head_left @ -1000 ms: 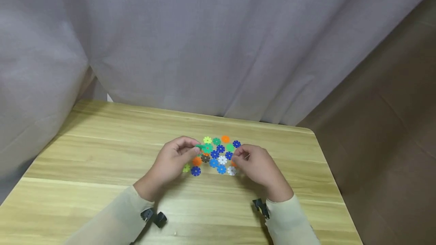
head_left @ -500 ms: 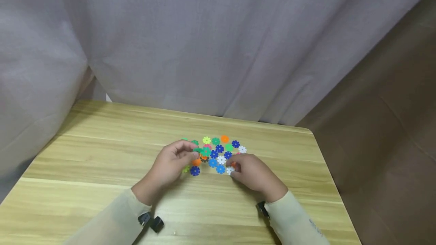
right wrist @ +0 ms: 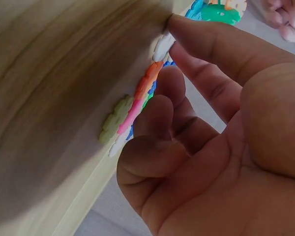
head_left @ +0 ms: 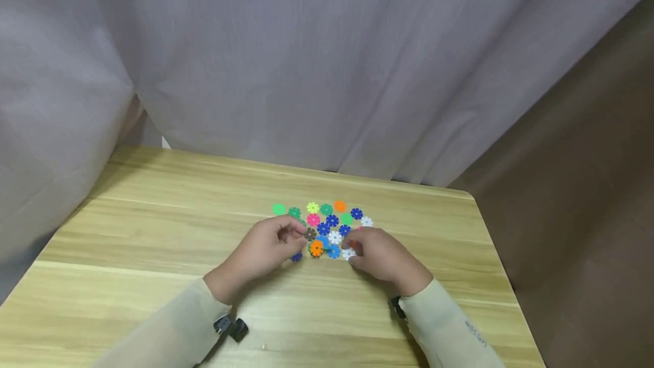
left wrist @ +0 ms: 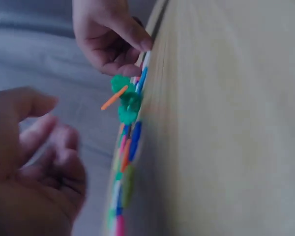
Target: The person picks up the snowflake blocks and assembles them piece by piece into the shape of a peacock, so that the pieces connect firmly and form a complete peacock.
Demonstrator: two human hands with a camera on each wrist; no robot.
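Both hands slid closer – the right hand (head_left: 380, 254) now presses a white plastic flower disc (head_left: 348, 254), the left hand (head_left: 268, 246) hangs loosely curled, holding nothing. One bump could knock apart the green-and-orange joined flower pieces (left wrist: 124, 101).

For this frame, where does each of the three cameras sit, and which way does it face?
Head: above, facing forward and down at the wooden table, colourful plastic snowflake discs, both sleeved arms.
Left wrist: at table level, facing along the discs toward the right hand; left hand in the foreground.
Right wrist: behind the right hand, whose forefinger touches a white disc.
All three views share the discs.
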